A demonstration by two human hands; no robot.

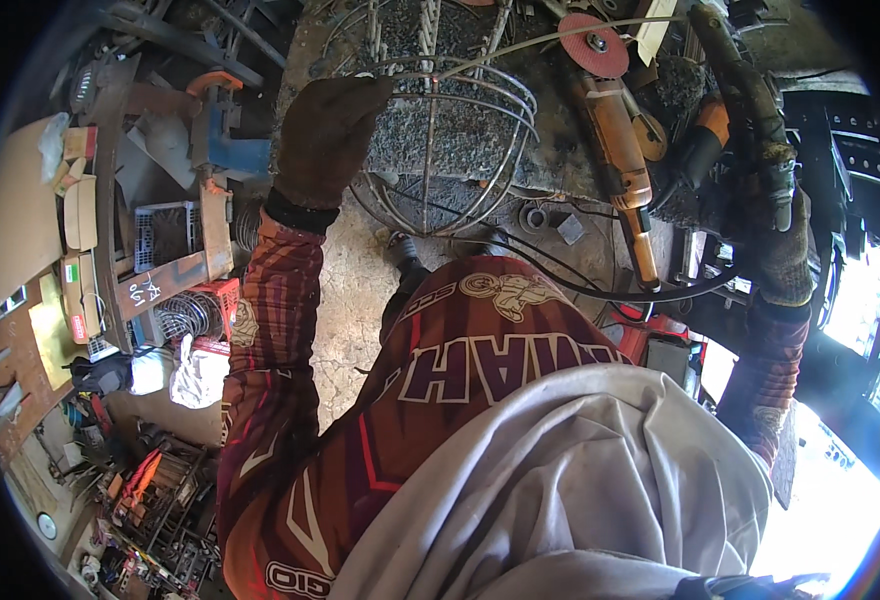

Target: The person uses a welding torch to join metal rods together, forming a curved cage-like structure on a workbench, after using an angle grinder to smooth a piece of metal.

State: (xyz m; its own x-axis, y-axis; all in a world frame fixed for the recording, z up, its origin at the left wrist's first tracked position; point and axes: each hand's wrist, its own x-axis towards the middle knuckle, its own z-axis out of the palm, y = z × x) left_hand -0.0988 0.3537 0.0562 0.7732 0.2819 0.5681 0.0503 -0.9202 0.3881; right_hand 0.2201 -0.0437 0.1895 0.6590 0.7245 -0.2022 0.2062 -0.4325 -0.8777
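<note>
A round wire frame [430, 150] of bent metal rods hangs over the near edge of a dark, gritty workbench [330, 35]. My left hand [330, 135], in a dark brown glove, is closed on the left side of its rim. At the right, my right hand [785, 245], gloved too, grips a welding electrode holder [750, 100], though the fingers are partly hidden. From the holder a thin welding rod [560, 38] reaches leftward, its tip at or close to an upright of the frame. I cannot tell whether they touch.
An orange angle grinder [615, 140] with a red disc lies right of the frame, beside a second orange-and-black power tool [705, 140]. A black cable [580, 290] loops before my body. Shelves with cardboard [35, 220] and a crate [165, 237] stand left.
</note>
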